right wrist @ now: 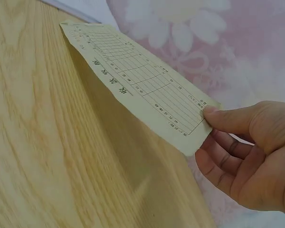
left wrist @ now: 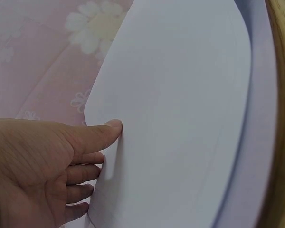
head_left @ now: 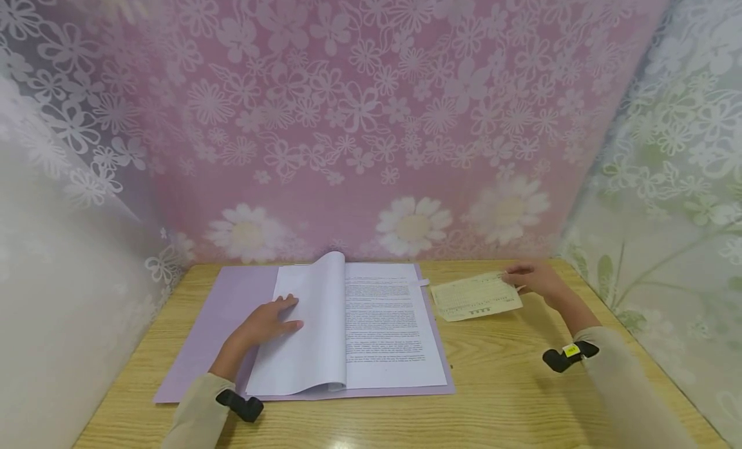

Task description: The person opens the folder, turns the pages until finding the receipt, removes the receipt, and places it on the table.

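A lilac folder (head_left: 197, 333) lies spread on the table with a stack of white sheets in it. Its right-hand page (head_left: 382, 326) carries dense printed text, while the turned-over blank pages (head_left: 319, 352) curve up in a bulge along the middle. On those blank pages rests my left hand (head_left: 263, 323), fingers spread; its thumb (left wrist: 99, 137) lies on the paper in the left wrist view. My right hand (head_left: 539, 283) pinches one end of a yellowish printed receipt (right wrist: 142, 90) between thumb and fingers. The receipt is tilted, its gripped end raised above the wood, just right of the folder.
The wood-grain table (head_left: 493, 391) stands against a pink floral curtain (head_left: 359, 146), with pale floral cloth hanging at both sides. A small white tab (head_left: 422, 283) sticks out from the pages' right edge.
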`<state>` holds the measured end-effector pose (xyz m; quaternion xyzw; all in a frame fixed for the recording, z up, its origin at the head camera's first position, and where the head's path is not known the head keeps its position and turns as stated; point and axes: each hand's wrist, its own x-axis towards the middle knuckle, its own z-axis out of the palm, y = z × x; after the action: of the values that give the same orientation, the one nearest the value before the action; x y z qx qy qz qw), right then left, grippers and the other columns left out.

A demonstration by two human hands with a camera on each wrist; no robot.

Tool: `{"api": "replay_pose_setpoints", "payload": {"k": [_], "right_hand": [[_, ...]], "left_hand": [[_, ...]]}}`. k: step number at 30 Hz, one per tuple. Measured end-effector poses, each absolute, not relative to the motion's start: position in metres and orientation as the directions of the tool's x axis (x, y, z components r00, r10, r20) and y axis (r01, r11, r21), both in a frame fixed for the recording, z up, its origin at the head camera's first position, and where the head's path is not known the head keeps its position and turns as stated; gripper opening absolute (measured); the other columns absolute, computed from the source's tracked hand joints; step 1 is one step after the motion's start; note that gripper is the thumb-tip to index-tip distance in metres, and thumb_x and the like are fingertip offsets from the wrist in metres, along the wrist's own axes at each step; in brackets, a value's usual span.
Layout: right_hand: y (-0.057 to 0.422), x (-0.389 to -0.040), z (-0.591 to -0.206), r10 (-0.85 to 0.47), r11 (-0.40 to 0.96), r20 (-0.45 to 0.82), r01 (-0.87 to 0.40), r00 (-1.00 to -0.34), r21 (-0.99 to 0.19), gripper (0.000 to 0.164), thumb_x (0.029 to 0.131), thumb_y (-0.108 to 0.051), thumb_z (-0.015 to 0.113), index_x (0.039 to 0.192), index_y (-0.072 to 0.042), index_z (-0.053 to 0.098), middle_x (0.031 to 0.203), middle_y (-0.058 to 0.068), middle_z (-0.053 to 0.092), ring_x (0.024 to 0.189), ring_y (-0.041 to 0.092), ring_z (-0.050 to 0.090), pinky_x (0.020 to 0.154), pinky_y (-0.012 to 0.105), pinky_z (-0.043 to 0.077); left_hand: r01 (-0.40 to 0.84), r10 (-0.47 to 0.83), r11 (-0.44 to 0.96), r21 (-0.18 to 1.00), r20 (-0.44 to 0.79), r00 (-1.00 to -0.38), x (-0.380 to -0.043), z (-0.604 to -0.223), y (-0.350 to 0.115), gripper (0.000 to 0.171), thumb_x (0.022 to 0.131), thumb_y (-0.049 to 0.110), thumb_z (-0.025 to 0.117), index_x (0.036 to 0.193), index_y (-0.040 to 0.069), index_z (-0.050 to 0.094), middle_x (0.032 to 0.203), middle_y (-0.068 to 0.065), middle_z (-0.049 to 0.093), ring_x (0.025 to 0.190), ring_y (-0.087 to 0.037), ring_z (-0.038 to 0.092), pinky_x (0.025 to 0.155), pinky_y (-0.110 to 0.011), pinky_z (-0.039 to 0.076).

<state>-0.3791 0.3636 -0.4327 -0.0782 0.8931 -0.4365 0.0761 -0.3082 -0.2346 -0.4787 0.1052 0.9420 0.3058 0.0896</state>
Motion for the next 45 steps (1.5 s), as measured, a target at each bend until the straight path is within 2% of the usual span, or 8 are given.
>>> {"api": "replay_pose_setpoints", "payload": {"k": [3,10,17,20,24,27,38,45], "right_hand": [[0.373,-0.378,-0.434,-0.196,0.624,-0.076,-0.065,-0.978,-0.779,0.055,0.103,-0.025,0.062,0.138,0.016,0.051,0.128,0.03,0.064,0.097,0.013,0.067,0.088,0.048,0.06],[0.382,-0.377,-0.438,-0.173,0.663,-0.12,-0.026,-0.978,-0.748,0.051,0.104,-0.021,0.06,0.136,0.018,0.051,0.13,0.035,0.061,0.111,0.038,0.067,0.093,0.052,0.058],[0.39,-0.383,-0.448,-0.153,0.688,-0.129,-0.012,-0.98,-0.725,0.048,0.104,-0.02,0.06,0.133,0.017,0.055,0.131,0.036,0.059,0.117,0.047,0.062,0.095,0.055,0.057],[0.393,-0.386,-0.453,-0.135,0.695,-0.126,-0.003,-0.983,-0.719,0.046,0.103,-0.018,0.062,0.131,0.017,0.057,0.129,0.036,0.061,0.109,0.042,0.066,0.09,0.052,0.059],[0.392,-0.389,-0.459,-0.106,0.712,-0.107,0.0,-0.989,-0.703,0.041,0.099,-0.014,0.067,0.123,0.018,0.062,0.118,0.033,0.067,0.09,0.023,0.069,0.076,0.038,0.06],[0.39,-0.388,-0.461,-0.098,0.721,-0.086,-0.011,-0.992,-0.692,0.037,0.096,-0.011,0.069,0.118,0.019,0.064,0.111,0.032,0.069,0.081,0.015,0.067,0.069,0.031,0.058],[0.383,-0.388,-0.462,-0.087,0.745,-0.07,-0.019,-0.994,-0.666,0.033,0.095,-0.007,0.07,0.113,0.02,0.066,0.106,0.034,0.07,0.077,0.016,0.066,0.066,0.03,0.056],[0.384,-0.391,-0.468,-0.066,0.753,-0.065,-0.007,-0.996,-0.658,0.029,0.093,-0.007,0.072,0.108,0.018,0.068,0.097,0.026,0.072,0.073,0.013,0.063,0.063,0.028,0.054]], "left_hand": [[0.137,0.247,0.789,0.599,-0.106,-0.963,-0.307,-0.478,-0.234,0.072,0.095,0.036,0.072,0.15,-0.002,0.047,0.16,-0.026,0.037,0.151,-0.049,0.028,0.119,-0.064,0.029],[0.134,0.244,0.788,0.601,-0.106,-0.964,-0.303,-0.477,-0.232,0.071,0.095,0.035,0.072,0.15,-0.002,0.047,0.159,-0.027,0.037,0.15,-0.05,0.028,0.119,-0.065,0.029],[0.126,0.24,0.785,0.607,-0.111,-0.964,-0.303,-0.478,-0.232,0.071,0.096,0.035,0.071,0.15,-0.002,0.046,0.16,-0.027,0.036,0.15,-0.049,0.027,0.119,-0.065,0.028],[0.123,0.24,0.783,0.61,-0.114,-0.964,-0.304,-0.48,-0.232,0.071,0.096,0.035,0.071,0.151,-0.002,0.046,0.16,-0.026,0.036,0.151,-0.049,0.027,0.12,-0.065,0.028],[0.124,0.241,0.783,0.609,-0.113,-0.964,-0.306,-0.481,-0.233,0.071,0.095,0.035,0.072,0.151,-0.001,0.046,0.16,-0.025,0.036,0.151,-0.048,0.027,0.12,-0.065,0.028],[0.126,0.242,0.788,0.602,-0.115,-0.964,-0.307,-0.481,-0.233,0.072,0.095,0.037,0.071,0.151,-0.001,0.046,0.16,-0.025,0.037,0.151,-0.048,0.027,0.12,-0.065,0.028],[0.126,0.242,0.789,0.602,-0.115,-0.963,-0.309,-0.479,-0.235,0.072,0.095,0.037,0.071,0.151,0.0,0.046,0.161,-0.025,0.036,0.151,-0.048,0.027,0.12,-0.064,0.028],[0.123,0.241,0.789,0.603,-0.119,-0.963,-0.309,-0.479,-0.235,0.072,0.095,0.038,0.071,0.151,0.0,0.046,0.16,-0.024,0.037,0.151,-0.047,0.027,0.12,-0.064,0.028]]}}
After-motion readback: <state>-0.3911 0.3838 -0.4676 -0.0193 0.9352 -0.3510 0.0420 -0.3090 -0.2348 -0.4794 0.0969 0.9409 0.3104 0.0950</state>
